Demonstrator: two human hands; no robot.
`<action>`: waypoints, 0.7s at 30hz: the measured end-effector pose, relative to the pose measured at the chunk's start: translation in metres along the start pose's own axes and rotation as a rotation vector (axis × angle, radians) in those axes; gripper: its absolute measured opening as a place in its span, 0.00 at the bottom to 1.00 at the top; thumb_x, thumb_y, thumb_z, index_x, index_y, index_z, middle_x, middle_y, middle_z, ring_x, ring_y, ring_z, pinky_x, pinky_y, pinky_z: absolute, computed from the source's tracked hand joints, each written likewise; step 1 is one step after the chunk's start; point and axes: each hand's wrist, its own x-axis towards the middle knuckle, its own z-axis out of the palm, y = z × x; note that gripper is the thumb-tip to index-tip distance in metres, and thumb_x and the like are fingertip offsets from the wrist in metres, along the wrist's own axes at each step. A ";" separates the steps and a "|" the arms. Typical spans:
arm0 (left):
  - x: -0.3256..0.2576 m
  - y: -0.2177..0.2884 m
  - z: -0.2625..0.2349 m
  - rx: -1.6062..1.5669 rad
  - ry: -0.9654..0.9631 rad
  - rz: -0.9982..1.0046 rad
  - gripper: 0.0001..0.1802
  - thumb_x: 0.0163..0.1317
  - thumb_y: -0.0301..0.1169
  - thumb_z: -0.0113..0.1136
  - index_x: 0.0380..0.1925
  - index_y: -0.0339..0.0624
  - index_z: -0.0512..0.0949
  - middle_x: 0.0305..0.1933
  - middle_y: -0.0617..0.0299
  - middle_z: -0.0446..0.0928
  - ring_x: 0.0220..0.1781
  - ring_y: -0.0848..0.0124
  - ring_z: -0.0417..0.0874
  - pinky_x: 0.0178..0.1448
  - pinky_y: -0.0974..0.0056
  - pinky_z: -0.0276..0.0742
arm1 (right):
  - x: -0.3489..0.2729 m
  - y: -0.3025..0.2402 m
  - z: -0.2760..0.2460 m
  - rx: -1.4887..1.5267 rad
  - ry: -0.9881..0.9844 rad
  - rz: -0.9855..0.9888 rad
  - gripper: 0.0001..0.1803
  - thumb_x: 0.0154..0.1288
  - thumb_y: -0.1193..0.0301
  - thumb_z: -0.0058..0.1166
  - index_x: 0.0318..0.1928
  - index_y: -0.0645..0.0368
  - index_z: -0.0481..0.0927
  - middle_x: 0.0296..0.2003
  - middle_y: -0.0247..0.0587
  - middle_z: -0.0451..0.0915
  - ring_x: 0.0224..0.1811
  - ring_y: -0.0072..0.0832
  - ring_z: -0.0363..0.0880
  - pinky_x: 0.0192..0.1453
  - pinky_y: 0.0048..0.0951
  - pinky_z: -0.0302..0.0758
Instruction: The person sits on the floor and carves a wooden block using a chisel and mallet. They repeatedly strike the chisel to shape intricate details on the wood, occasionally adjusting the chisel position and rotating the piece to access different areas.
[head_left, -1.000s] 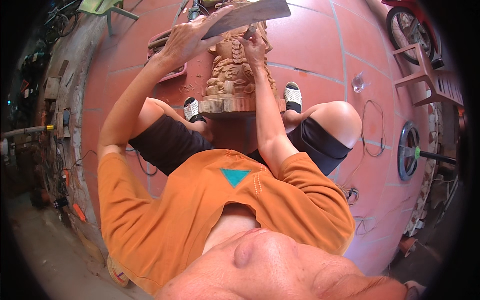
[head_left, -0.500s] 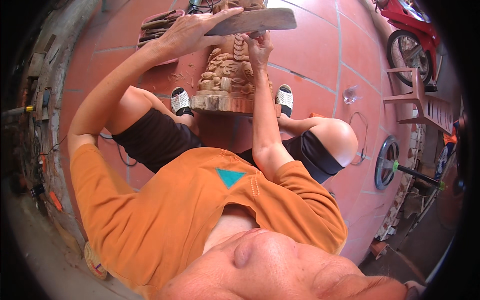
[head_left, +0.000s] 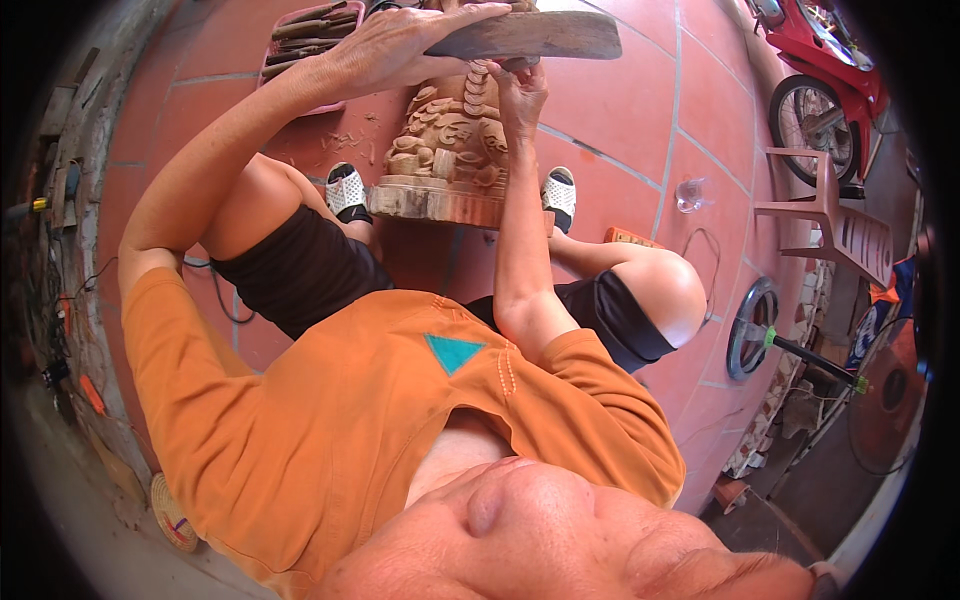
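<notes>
Gripping: left hand (head_left: 385, 48), wooden bat (head_left: 540, 37); right hand (head_left: 522, 104), part-hidden tool (head_left: 516, 64). Tray (head_left: 267, 48) is lying left of carving (head_left: 437, 140), seemingly for reach.

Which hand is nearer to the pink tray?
Left: your left hand is just right of the tray, holding a board; your right hand is farther right, by the carving.

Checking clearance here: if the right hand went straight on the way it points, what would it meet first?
Probably the flat wooden bat held in the left hand, just above the right hand in the picture; depth is unclear.
</notes>
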 end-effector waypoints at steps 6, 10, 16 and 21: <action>0.000 -0.035 0.032 0.251 -0.057 -0.112 0.46 0.63 0.33 0.64 0.80 0.67 0.55 0.36 0.42 0.80 0.37 0.50 0.83 0.49 0.48 0.78 | 0.001 -0.004 0.013 0.070 0.056 0.037 0.16 0.61 0.81 0.70 0.48 0.62 0.80 0.43 0.37 0.86 0.47 0.25 0.84 0.55 0.27 0.80; 0.013 0.001 -0.004 0.188 -0.131 -0.148 0.42 0.66 0.41 0.65 0.77 0.45 0.58 0.49 0.35 0.81 0.48 0.43 0.86 0.55 0.48 0.80 | 0.005 0.019 -0.010 -0.030 0.152 -0.015 0.16 0.62 0.83 0.67 0.49 0.61 0.78 0.41 0.37 0.85 0.45 0.24 0.84 0.52 0.27 0.82; 0.003 -0.017 -0.003 0.227 0.028 -0.097 0.42 0.65 0.40 0.65 0.77 0.47 0.60 0.53 0.35 0.81 0.49 0.44 0.86 0.55 0.47 0.80 | 0.005 0.006 -0.011 0.099 0.186 0.076 0.16 0.65 0.84 0.64 0.51 0.60 0.76 0.41 0.37 0.84 0.43 0.23 0.83 0.46 0.25 0.83; 0.008 -0.007 -0.010 0.221 -0.082 -0.220 0.42 0.64 0.40 0.65 0.77 0.46 0.60 0.55 0.36 0.80 0.51 0.44 0.86 0.57 0.48 0.79 | 0.004 0.013 -0.008 0.067 0.156 0.036 0.15 0.64 0.84 0.65 0.49 0.59 0.77 0.39 0.35 0.84 0.42 0.22 0.82 0.45 0.24 0.83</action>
